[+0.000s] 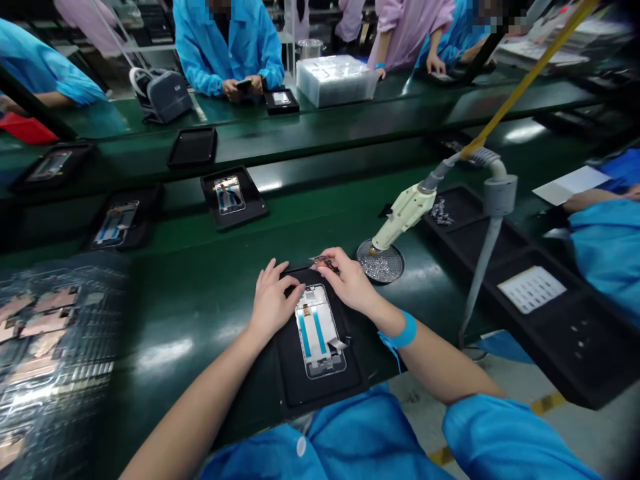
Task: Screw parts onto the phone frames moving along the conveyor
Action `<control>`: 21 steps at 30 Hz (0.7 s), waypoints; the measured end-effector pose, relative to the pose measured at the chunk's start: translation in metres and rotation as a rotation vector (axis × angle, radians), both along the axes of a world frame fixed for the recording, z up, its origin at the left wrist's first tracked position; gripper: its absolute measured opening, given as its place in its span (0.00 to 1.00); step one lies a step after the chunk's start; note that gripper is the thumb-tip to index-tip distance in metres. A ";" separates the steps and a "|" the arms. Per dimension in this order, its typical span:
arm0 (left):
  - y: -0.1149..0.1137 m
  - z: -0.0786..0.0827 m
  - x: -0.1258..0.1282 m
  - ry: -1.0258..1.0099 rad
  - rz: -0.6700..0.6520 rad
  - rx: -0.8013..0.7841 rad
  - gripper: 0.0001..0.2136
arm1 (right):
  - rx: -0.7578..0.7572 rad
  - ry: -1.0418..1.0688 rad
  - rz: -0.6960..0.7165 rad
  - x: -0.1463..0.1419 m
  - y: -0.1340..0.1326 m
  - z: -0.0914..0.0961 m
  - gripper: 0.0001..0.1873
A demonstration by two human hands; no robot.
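An opened phone body [320, 333] lies in a black tray [295, 387] in front of me. Its inside is pale, with two blue strips and a loose silvery flex cable [338, 344] near the lower right. At the phone's upper left corner, my left hand [274, 300] pinches thumb and forefinger together, the other fingers lifted. Whatever is between those fingertips is too small to make out. My right hand [347, 277], above the tray's upper right part, grips a small circuit board [323, 261] between thumb and fingers. A blue wrist strap [404, 331] circles my right wrist.
An electric screwdriver [405, 215] on a stand rests over a round dish [381, 261] of small screws. Right of it runs a long black parts tray [480, 240]. Clear plastic trays [55, 353] are stacked at left. More phone trays [235, 199] lie beyond; people work across the bench.
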State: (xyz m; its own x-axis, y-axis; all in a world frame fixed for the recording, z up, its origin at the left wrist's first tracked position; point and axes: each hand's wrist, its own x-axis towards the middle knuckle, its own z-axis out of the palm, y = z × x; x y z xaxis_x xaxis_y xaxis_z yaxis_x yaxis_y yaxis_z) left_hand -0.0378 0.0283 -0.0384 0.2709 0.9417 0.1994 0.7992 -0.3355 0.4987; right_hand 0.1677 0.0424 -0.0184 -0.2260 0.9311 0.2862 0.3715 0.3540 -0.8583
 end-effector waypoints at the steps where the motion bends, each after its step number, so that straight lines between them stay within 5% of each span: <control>1: 0.000 0.001 0.001 -0.008 0.015 -0.005 0.07 | 0.023 -0.022 -0.005 0.001 -0.001 0.001 0.08; 5: -0.012 0.004 -0.002 -0.042 0.044 0.072 0.08 | 0.135 -0.112 -0.007 0.007 -0.002 0.005 0.07; 10: -0.048 0.006 -0.014 0.062 -0.210 0.055 0.17 | 0.027 -0.152 0.072 0.013 -0.009 0.010 0.06; 13: -0.064 0.006 -0.018 0.073 -0.247 0.016 0.18 | 0.060 -0.218 0.189 0.013 -0.013 0.011 0.06; 21: -0.070 0.000 -0.018 0.019 -0.242 0.043 0.13 | 0.024 -0.273 0.241 0.006 -0.016 0.006 0.07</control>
State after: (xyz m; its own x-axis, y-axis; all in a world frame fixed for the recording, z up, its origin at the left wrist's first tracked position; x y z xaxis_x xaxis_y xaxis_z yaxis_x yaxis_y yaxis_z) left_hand -0.0558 -0.0419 -0.0388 0.4918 0.8396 0.2306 0.7021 -0.5391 0.4652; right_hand 0.1740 0.0261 -0.0128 -0.5092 0.8357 0.2059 0.4894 0.4779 -0.7294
